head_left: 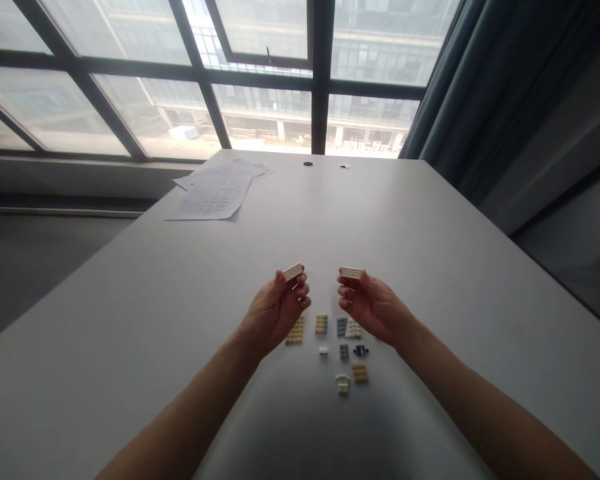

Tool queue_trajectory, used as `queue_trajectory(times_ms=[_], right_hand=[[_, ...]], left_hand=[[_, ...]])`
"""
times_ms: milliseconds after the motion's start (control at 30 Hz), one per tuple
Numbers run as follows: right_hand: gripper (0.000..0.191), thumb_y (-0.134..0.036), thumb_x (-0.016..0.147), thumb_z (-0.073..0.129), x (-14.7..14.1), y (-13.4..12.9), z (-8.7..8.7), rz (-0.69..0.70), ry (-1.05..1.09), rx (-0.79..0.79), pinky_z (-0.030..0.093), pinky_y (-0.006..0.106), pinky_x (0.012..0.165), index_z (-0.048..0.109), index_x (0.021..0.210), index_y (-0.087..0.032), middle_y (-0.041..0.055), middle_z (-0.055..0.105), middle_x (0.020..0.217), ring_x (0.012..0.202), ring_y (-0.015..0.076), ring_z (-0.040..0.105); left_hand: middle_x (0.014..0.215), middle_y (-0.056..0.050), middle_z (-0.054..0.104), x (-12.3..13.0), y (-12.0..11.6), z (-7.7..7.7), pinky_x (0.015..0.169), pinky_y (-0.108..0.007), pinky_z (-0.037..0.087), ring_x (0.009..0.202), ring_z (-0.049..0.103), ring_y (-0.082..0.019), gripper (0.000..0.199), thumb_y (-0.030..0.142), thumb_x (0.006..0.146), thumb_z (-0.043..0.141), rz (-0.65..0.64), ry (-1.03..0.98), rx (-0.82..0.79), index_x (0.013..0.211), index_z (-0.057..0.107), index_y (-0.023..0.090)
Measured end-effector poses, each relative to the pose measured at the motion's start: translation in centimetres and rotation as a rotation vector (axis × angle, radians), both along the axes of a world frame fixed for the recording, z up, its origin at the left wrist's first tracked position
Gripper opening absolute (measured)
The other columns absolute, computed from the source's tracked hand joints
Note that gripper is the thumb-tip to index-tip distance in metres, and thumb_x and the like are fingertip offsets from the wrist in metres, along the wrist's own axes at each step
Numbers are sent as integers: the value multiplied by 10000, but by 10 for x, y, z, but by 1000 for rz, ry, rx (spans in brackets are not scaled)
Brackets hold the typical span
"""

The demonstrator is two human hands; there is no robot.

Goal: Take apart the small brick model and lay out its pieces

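Note:
Raised over the table, my left hand [279,308] pinches a small white toy brick plate [293,271], tilted up to the right. My right hand [373,303] holds a similar white brick plate [351,273] nearly level. A gap separates the two hands. Under my left hand lies a tan studded piece [295,331], partly covered. Between and below the hands are a tan-and-grey piece [321,324], a dark grey piece [341,326] and a white studded piece [353,328], the last partly hidden by my right hand.
Closer to me lie a tiny white piece [323,351], a grey brick [344,352], a black connector piece [361,350], a tan brick [360,373] and a white curved piece [343,383]. Printed papers [215,193] lie at the white table's [145,287] far left. Windows and a curtain [485,87] stand beyond.

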State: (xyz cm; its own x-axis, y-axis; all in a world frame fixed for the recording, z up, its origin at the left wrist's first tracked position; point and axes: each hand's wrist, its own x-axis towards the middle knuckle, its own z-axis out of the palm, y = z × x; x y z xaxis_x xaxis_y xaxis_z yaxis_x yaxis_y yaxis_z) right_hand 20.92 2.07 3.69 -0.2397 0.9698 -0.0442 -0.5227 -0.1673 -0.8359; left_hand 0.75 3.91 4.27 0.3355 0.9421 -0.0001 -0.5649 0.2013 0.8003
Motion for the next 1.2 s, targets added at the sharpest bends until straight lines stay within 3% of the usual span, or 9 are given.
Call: queue_trajectory(times_ms=[100, 233, 367, 467, 633, 833, 967, 1067, 1200], right_hand=[[327, -480, 854, 602, 11, -40, 7, 19, -380, 157, 444, 282, 681, 636, 1048, -219, 18, 585, 823, 706, 138, 516], [231, -296, 863, 625, 9, -88, -6, -55, -1097, 609, 397, 400, 906, 618, 1077, -208, 80, 591, 1054, 998, 236, 500], [188, -198, 846, 628, -11, -109, -28, -19, -1434, 749, 384, 428, 909, 610, 1033, -196, 76, 604, 1052, 1016, 257, 493], [196, -210, 829, 654, -20, -110, -33, -7, -1512, 765, 382, 415, 912, 610, 1020, -199, 69, 607, 1068, 1030, 253, 496], [175, -254, 846, 645, -22, -108, -34, -32, -1540, 763, 383, 398, 910, 624, 1014, -210, 73, 615, 1067, 1023, 248, 505], [295, -302, 867, 618, -20, -110, -41, -58, -1506, 775, 393, 411, 910, 596, 1153, -233, 82, 609, 1085, 1027, 258, 513], [310, -286, 865, 603, 0, -103, -35, -164, -1481, 778, 432, 419, 882, 587, 1164, -207, 108, 598, 1079, 1008, 261, 526], [281, -257, 875, 572, 27, -91, -30, -250, -1472, 686, 464, 420, 864, 587, 1152, -218, 104, 593, 1067, 987, 252, 544], [250, -272, 875, 563, 55, -79, -33, -324, -1458, 572, 478, 434, 881, 603, 1116, -219, 97, 591, 1055, 997, 251, 555]], left_hand=[[784, -9, 555, -21, -27, 2, 637, -227, 422, 678, 487, -114, 397, 522, 751, 687, -3, 416, 241, 952, 642, 182], [937, -40, 603, -40, -62, -16, 813, -320, 435, 896, 535, -201, 226, 379, 787, 690, -50, 1110, 697, 955, 648, 234], [910, -36, 629, -34, -82, -43, 846, -379, 433, 932, 550, -238, 221, 345, 773, 707, -154, 1366, 891, 958, 632, 251], [911, -43, 631, -26, -85, -52, 841, -386, 437, 932, 554, -242, 239, 362, 784, 694, -183, 1408, 934, 983, 626, 248], [879, -45, 634, -23, -82, -54, 824, -380, 436, 896, 560, -233, 259, 434, 808, 655, -143, 1402, 953, 988, 635, 250], [874, -47, 639, -22, -82, -59, 802, -377, 461, 874, 572, -232, 340, 500, 790, 646, -103, 1377, 986, 1028, 629, 257], [973, -65, 641, -36, -74, -55, 832, -377, 485, 926, 575, -236, 408, 451, 787, 671, 20, 1359, 1000, 1136, 594, 254], [1071, -84, 631, -53, -55, -49, 884, -400, 482, 996, 568, -250, 396, 414, 806, 653, 136, 1400, 971, 1154, 592, 234], [1246, -98, 591, -64, -27, -47, 971, -453, 439, 1138, 519, -284, 494, 408, 796, 658, 68, 1481, 964, 1244, 553, 227]])
